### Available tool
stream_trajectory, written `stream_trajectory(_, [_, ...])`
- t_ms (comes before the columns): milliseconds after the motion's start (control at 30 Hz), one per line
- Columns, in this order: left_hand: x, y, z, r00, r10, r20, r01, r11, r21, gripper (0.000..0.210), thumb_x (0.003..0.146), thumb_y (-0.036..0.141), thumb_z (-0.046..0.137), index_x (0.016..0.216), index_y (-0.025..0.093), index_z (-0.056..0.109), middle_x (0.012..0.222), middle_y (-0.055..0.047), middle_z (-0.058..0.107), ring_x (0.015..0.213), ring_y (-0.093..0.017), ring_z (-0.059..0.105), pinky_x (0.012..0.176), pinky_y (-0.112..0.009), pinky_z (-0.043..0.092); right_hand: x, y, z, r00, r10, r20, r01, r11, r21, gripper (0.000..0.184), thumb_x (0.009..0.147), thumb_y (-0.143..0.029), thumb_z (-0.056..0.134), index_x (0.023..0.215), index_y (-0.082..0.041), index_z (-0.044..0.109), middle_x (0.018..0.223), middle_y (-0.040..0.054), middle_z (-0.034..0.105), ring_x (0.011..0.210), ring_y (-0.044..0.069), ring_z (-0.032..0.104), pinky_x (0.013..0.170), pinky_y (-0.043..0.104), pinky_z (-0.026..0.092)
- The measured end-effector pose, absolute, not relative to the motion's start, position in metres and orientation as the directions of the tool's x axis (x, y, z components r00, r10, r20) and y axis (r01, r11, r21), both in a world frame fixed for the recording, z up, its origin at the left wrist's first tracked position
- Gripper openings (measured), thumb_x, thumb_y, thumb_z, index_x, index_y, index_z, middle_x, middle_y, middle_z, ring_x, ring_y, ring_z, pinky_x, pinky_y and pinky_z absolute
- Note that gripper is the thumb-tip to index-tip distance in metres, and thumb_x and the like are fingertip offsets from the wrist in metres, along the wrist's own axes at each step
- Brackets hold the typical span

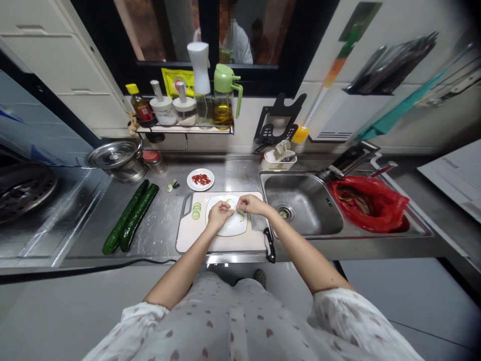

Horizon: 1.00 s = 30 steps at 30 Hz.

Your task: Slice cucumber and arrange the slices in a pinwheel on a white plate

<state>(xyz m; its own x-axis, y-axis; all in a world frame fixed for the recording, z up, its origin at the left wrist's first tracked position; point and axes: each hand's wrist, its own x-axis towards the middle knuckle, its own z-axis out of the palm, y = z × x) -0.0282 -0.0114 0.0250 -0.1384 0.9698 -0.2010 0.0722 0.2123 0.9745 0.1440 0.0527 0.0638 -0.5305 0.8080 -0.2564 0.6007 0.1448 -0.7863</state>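
The left hand point(221, 214) partly hides the square plate point(228, 230) — a white sheet point(456, 175) is cropped at right.

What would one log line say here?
left hand: at square plate | right hand: at same plate | cucumber slices: on cutting board | knife: board's right side

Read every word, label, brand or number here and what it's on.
Nothing readable.
Too small: red label on the yellow-capped dark bottle.
Too small: marks on the left white-lidded clear jar and yellow packet.
Too blurred: print on the flat white sheet, far right.
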Motion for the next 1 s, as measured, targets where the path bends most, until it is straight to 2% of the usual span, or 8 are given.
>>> stream_trajectory(200, [-0.022,-0.004,0.010,-0.143,0.958,-0.248,0.350,0.284,0.893,0.019,0.062,0.025,0.076,0.077,0.020,0.066,0.070,0.002,0.061,0.065,-0.012,0.054,0.067,-0.024,0.040,0.145,0.060,0.057,-0.465,0.813,-0.351,0.760,0.163,-0.629,0.009,0.073,-0.025,0.066,0.070,-0.017,0.063,0.054,-0.0035,0.060,0.054,0.010,0.051,0.055,0.020,0.035])
stream_trajectory(433, [-0.016,0.001,0.009,-0.104,0.952,-0.288,0.513,0.300,0.804,0.016,0.065,0.025,0.075,0.078,0.022,0.069,0.075,0.000,0.066,0.072,-0.015,0.058,0.067,-0.024,0.039,0.142,0.060,0.046,-0.426,0.819,-0.385,0.876,0.266,-0.401,0.010,0.076,-0.026,0.065,0.079,-0.017,0.069,0.074,0.0013,0.069,0.065,0.011,0.056,0.057,0.020,0.034])
stream_trajectory(767, [-0.006,0.001,0.008,-0.073,0.955,-0.289,0.633,0.268,0.726,0.013,0.070,0.030,0.072,0.082,0.025,0.070,0.084,-0.003,0.070,0.082,-0.021,0.061,0.070,-0.027,0.038,0.142,0.062,0.041,-0.424,0.809,-0.408,0.900,0.329,-0.285,0.013,0.075,-0.025,0.065,0.084,-0.017,0.071,0.087,0.0074,0.072,0.078,0.017,0.062,0.058,0.022,0.033])
stream_trajectory(1000, [-0.004,0.001,0.000,-0.017,0.978,-0.207,0.704,0.159,0.693,0.012,0.074,0.028,0.070,0.085,0.023,0.070,0.095,-0.006,0.068,0.091,-0.022,0.060,0.077,-0.029,0.040,0.142,0.059,0.042,-0.414,0.806,-0.423,0.910,0.347,-0.227,0.014,0.078,-0.028,0.065,0.087,-0.018,0.070,0.092,0.0099,0.071,0.085,0.020,0.063,0.064,0.024,0.037])
